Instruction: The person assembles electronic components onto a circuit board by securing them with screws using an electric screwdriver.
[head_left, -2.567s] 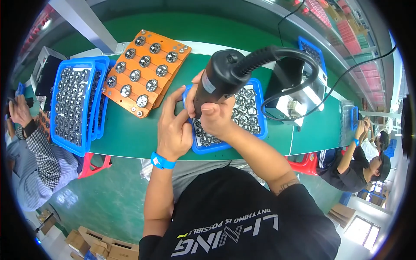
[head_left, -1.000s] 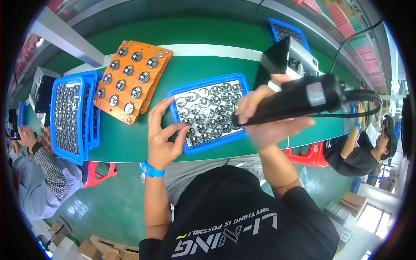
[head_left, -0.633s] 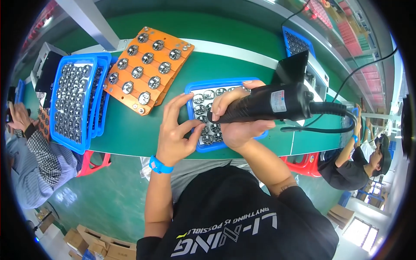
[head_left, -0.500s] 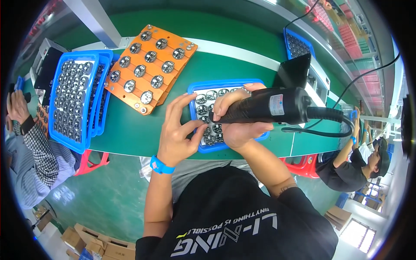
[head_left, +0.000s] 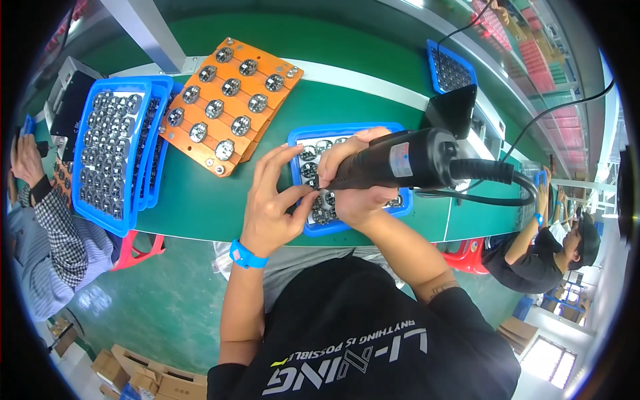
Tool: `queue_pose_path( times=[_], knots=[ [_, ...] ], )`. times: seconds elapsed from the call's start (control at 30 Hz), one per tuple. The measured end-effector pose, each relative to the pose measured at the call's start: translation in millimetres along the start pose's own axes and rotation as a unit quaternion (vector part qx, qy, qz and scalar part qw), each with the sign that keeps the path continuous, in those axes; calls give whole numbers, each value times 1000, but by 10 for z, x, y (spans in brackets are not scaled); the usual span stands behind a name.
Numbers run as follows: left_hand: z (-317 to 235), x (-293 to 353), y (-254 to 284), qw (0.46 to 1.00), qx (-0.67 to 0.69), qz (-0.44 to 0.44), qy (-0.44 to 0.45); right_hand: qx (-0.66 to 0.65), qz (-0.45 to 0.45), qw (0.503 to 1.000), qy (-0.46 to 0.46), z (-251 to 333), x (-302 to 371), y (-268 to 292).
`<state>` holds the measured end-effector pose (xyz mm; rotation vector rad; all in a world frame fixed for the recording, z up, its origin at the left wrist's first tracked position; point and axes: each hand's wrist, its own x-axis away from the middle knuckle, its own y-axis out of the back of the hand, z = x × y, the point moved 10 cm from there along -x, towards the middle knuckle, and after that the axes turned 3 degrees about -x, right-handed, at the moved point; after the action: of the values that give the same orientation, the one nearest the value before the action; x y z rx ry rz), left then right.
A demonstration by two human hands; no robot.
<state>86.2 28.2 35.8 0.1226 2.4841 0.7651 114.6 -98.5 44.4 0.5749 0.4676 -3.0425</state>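
Note:
My right hand (head_left: 357, 180) is wrapped round a black corded electric screwdriver (head_left: 393, 162), its cable end pointing right. The screwdriver's front end points left, at the fingertips of my left hand (head_left: 273, 203). Thumb and forefinger of that left hand are pinched together; what is between them is too small to make out. A blue wristband (head_left: 248, 255) circles the left wrist. Beneath both hands lies a blue tray (head_left: 313, 129) with several round, dark, silvery watch-like modules (head_left: 309, 153) on a white insert. The hands and the tool hide much of it.
An orange fixture board (head_left: 227, 63) carrying several round modules lies at the far left. Left of it, stacked blue trays (head_left: 145, 85) lean. Behind the tool stand a dark panel (head_left: 452, 110) and another blue tray (head_left: 436, 48). People sit at both sides.
My right hand and the screwdriver have moved a little to the left, closer to my left fingertips. My left hand keeps its pinch. The person on the right has shifted an arm.

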Motion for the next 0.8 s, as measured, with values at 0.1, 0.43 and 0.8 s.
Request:
queue_pose_path(
  times=[0.1, 0.43, 0.8],
  knots=[
    [7, 1, -6, 1000, -1, 0, -2, -28, -12, 999, 21, 2, 2, 21],
    [-2, 21, -51, 1000, 15, 9, 11, -19, -65, 997, 26, 164, -10, 227],
    [-31, 20, -102, 999, 7, 42, 19, 113, -263, 924, 253, 1746, 276, 1642]
  ],
)
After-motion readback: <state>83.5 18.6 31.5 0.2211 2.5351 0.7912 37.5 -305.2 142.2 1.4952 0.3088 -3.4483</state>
